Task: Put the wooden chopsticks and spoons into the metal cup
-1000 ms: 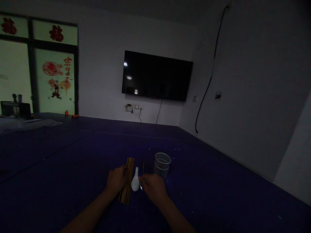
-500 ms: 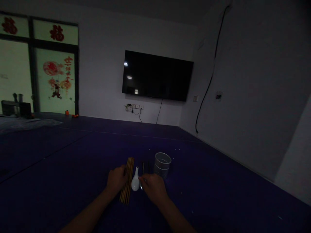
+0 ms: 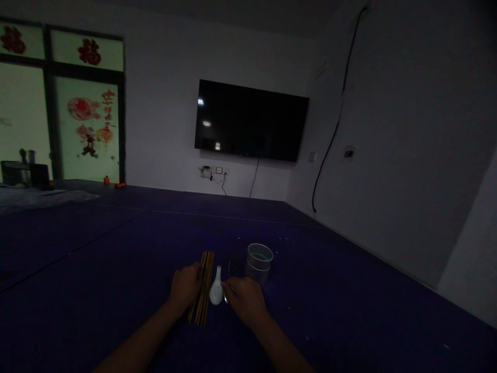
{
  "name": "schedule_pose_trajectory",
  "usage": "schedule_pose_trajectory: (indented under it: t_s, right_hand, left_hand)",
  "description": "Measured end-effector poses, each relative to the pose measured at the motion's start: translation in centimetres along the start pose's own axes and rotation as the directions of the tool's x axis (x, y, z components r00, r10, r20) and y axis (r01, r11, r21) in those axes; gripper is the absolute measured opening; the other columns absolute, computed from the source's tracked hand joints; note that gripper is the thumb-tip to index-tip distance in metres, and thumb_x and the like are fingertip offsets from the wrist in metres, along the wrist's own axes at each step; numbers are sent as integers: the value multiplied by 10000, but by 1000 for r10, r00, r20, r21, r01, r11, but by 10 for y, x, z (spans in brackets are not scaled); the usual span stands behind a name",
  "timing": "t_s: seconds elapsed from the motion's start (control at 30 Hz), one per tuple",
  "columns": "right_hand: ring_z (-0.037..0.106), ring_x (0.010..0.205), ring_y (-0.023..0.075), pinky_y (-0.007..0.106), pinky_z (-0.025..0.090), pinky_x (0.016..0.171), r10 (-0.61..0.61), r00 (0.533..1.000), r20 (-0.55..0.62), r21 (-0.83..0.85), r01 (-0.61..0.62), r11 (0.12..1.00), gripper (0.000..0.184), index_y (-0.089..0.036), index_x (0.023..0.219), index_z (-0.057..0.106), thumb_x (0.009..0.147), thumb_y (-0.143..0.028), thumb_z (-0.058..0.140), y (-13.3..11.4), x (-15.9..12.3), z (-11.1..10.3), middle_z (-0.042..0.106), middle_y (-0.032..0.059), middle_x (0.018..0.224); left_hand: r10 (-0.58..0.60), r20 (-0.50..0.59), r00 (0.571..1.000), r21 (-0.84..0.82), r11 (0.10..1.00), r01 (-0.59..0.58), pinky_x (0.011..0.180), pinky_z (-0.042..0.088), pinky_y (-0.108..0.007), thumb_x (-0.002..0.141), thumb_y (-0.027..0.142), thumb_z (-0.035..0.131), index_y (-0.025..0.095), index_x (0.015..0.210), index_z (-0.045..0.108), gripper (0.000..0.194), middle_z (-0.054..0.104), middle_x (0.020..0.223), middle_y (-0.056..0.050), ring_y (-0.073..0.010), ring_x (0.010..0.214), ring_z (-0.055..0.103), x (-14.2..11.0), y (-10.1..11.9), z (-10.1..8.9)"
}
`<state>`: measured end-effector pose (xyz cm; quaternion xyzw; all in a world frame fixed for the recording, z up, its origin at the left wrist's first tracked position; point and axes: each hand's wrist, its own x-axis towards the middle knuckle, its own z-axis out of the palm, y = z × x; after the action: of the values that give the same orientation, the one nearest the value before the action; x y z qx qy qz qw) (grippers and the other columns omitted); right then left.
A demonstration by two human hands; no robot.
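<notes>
My left hand (image 3: pixel 185 285) has its fingers closed at the left side of a row of wooden chopsticks (image 3: pixel 204 298), gripping at the outer edge. One or two chopsticks there stand slightly apart from the others. A white soup spoon (image 3: pixel 216 292) lies to the right of the chopsticks, bowl toward me. Beside it, the fingertips of my right hand (image 3: pixel 245 298) are pressed together; what they hold is hidden. Dark handles (image 3: pixel 229 267) show beyond those fingers, and a shiny metal piece (image 3: pixel 225 298) peeks out below them. Behind my right hand stands a grey cylindrical container (image 3: pixel 259 264).
Everything lies on a wide dark purple surface (image 3: pixel 155 233) with small white scraps. Far left are a dark box (image 3: pixel 27 173), plastic sheeting (image 3: pixel 42 197) and small orange items (image 3: pixel 106 180). A television (image 3: pixel 252 122) hangs on the back wall; a wall runs along the right.
The leftmost chopsticks have spread a little away from the rest, to the left with my left hand. My right hand, the spoon and the container are nearly unchanged.
</notes>
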<state>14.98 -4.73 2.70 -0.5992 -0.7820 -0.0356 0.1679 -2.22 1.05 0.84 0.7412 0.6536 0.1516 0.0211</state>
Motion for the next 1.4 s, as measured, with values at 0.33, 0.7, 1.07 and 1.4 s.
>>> schedule_pose_trajectory:
  t_s: [0.33,0.7,1.07,1.4]
  right_hand:
    - [668,776,158,203,370,590,-19,1000,-24,-11,19,1000,337,-224,817,677,930,-362,392,3,1,6,721,40,828]
    - [669,773,156,202,370,586,-16,1000,-6,-11,16,1000,345,-224,813,674,931,-364,382,1,1,3,720,38,820]
    - [671,748,155,217,359,570,-20,999,-39,-12,20,1000,367,-222,785,671,938,-364,368,1,-2,2,720,37,786]
    - [669,772,157,209,360,562,-14,1000,-10,-11,14,1000,347,-216,812,672,932,-362,381,3,1,5,718,37,806]
  left_hand:
    - [19,-7,1000,-15,1000,-19,737,423,-263,893,246,357,219,1030,604,284,696,1014,-60,-187,924,647,0,0,0]
    - [11,-20,1000,-31,999,-11,770,436,-258,885,244,370,226,1017,627,290,695,996,-68,-182,914,646,2,-2,1]
    - [16,-9,1000,-11,1000,-16,751,438,-268,877,210,371,212,1017,616,282,691,1013,-74,-193,909,648,0,1,-3]
    - [23,-37,999,-14,1000,-24,774,435,-256,865,187,391,202,972,622,255,671,1025,-58,-181,950,627,0,-2,-2]
